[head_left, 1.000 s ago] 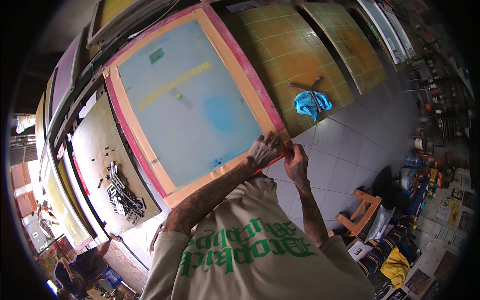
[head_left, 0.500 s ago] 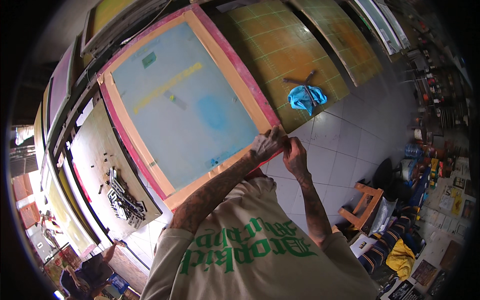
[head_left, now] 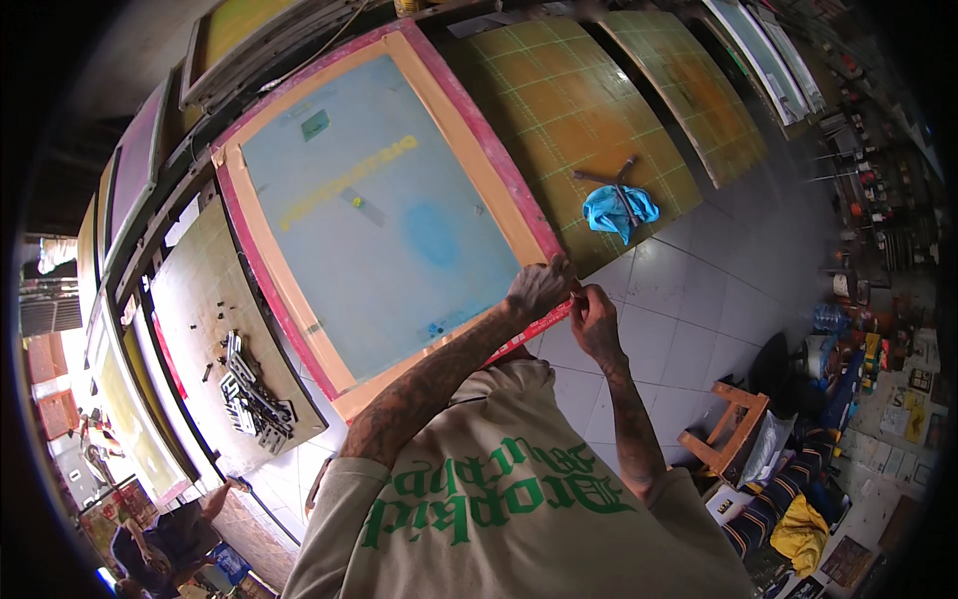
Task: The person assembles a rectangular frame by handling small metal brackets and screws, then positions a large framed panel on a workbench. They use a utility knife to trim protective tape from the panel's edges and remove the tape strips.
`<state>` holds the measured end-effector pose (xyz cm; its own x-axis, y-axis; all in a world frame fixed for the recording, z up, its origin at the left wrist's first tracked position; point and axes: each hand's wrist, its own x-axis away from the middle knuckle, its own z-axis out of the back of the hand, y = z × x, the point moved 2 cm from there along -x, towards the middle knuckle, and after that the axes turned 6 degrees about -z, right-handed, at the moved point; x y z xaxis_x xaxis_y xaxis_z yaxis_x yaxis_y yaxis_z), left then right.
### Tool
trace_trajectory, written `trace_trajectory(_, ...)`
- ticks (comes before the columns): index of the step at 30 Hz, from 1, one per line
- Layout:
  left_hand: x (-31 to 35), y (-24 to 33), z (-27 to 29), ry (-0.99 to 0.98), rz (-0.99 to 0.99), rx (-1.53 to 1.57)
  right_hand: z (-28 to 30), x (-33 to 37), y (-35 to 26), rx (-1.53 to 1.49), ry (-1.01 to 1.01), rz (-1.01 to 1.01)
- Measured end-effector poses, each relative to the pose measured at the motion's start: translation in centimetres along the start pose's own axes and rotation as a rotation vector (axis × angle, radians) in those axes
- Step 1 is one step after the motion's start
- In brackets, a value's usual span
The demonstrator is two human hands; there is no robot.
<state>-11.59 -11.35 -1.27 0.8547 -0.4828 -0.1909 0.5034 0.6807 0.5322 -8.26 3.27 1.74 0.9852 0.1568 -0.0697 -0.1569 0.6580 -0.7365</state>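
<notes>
A large screen printing frame [head_left: 489,165] with a red-pink border lies before me. Tan tape edges its blue-grey mesh [head_left: 374,270], which carries a yellow band and a blue smudge. At the near right corner, my left hand [head_left: 540,288] rests on the frame with its fingers curled and pressed together. Just right of it, off the frame's edge, my right hand [head_left: 596,317] is closed in a pinch, its fingertips close to the left ones. Whatever sits between the fingers is too small or hidden to name. A red strip with white marks [head_left: 539,327] shows along the near edge, below my left wrist.
Right of the frame, a brown gridded board [head_left: 559,110] bears a blue cloth [head_left: 621,210] and a dark pronged handle. Metal parts [head_left: 249,394] lie on the left board. A wooden stool [head_left: 726,429] stands on the tiled floor; another person [head_left: 165,544] is at lower left.
The view has shifted slightly, so the frame and boards sit a little lower and further right. Both hands stay closed at the same corner. More of the red strip shows.
</notes>
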Motion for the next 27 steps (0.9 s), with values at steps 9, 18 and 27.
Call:
trace_trajectory(9, -0.3, -0.4, -0.8, -0.015, 0.067, 0.175, 0.2, -0.3, 0.8, 0.004, -0.056, -0.017)
trace_trajectory(18, 0.4, -0.3, 0.8, 0.110, 0.157, 0.359, 0.3, -0.4, 0.3, -0.004, -0.052, 0.003)
trace_trajectory(27, 1.1, -0.5, 0.7, 0.277, 0.278, 0.445, 0.5, -0.5, 0.2, 0.022, -0.093, 0.002)
